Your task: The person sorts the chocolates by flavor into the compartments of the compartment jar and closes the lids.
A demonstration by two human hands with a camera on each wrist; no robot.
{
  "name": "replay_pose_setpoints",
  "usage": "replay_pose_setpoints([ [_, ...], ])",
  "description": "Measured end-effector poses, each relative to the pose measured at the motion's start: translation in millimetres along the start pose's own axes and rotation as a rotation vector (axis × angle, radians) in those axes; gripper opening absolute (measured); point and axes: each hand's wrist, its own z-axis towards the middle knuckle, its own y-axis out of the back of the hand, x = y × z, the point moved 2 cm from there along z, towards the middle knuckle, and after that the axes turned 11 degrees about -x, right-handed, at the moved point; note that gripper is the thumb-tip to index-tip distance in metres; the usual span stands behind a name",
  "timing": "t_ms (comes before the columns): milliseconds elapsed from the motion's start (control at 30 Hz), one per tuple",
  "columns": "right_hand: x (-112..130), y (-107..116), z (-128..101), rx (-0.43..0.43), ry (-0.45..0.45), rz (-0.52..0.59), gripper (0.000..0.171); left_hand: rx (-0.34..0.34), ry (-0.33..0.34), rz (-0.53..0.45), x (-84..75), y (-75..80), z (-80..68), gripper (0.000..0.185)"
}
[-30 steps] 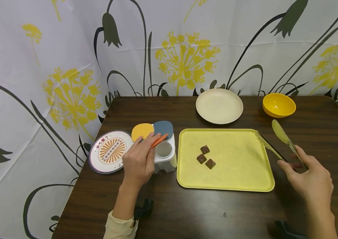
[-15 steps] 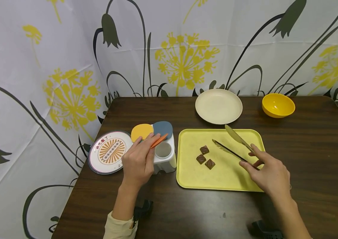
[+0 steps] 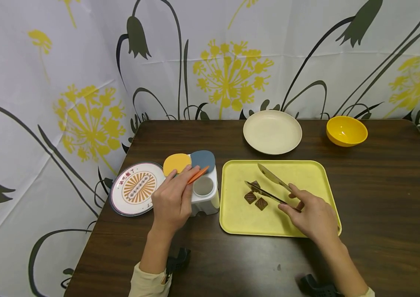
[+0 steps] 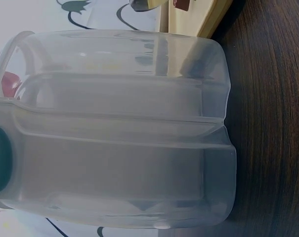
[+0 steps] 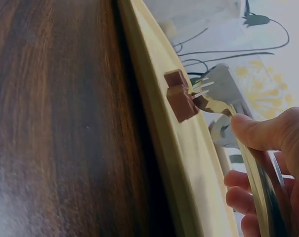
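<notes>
My left hand (image 3: 171,202) holds up the orange lid (image 3: 199,174) of a clear, white-topped storage container (image 3: 205,205), leaving one round opening uncovered. In the left wrist view the container's clear wall (image 4: 109,163) fills most of the picture, with a teal lid (image 4: 0,159) at its edge. My right hand (image 3: 314,216) grips metal serving tongs (image 3: 272,176), spread apart, one arm ending in fork tines. Several brown chocolate pieces (image 3: 250,197) lie on the yellow tray (image 3: 306,173). The tines are right by the chocolates (image 5: 181,101); contact is unclear.
Left of the container lies a printed white plate (image 3: 137,189). Behind the tray are a cream plate (image 3: 272,132) and a yellow bowl (image 3: 346,131). Yellow (image 3: 176,163) and blue lids (image 3: 203,160) cover other compartments. A flowered cloth (image 3: 228,62) hangs behind the table.
My right hand has carried the tongs leftward from beyond the tray's right edge to the chocolates, and their arms have drawn closer together. My left hand stays at the orange lid.
</notes>
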Motion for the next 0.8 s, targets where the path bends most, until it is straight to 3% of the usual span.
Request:
replay_pose_setpoints([
  [800,5.7,-5.8,1.7,0.085,-0.029,-0.053,0.05,-0.006,0.002,0.002,-0.3,-0.4,-0.1,0.038],
])
